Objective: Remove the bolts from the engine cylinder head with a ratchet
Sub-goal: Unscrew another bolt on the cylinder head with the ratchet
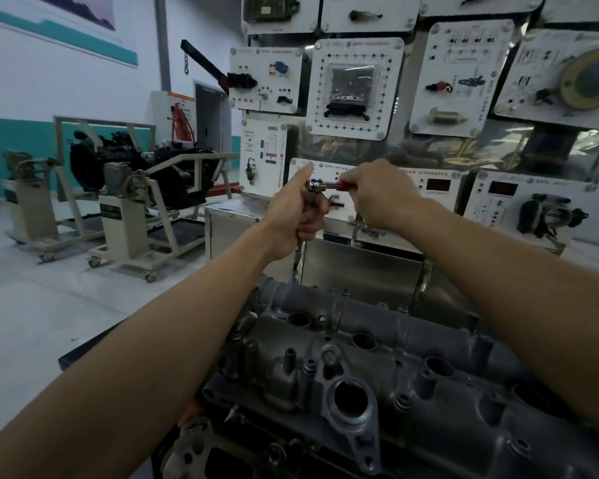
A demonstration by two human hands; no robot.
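head view: the ratchet (320, 184) stands high over the far left corner of the cylinder head (325, 344), which fills the lower middle of the frame. a long extension bar (298, 254) runs straight down from the ratchet to a bolt (293, 279) on the head's far edge.

the left hand (300, 210) is curled round the upper part of the bar, its forefinger straight up beside the ratchet's head. the right hand (377, 195) is closed round the red handle.

to do this step well, i judge the left hand should keep the bar plumb and pressed down, so the socket sits square on the bolt. the right hand should sweep the handle level. a tilted bar would likely slip off or round the bolt.

counted: one ratchet, one extension bar, two hands and one cylinder head. there are three clear round wells along its top, and a fourth sits near the right forearm. small bolt heads dot the casting, too many and too dim to number.

behind stands one steel cabinet (360, 267), under a wall of training panels (355, 88). at the left are two wheeled engine stands (125, 216).
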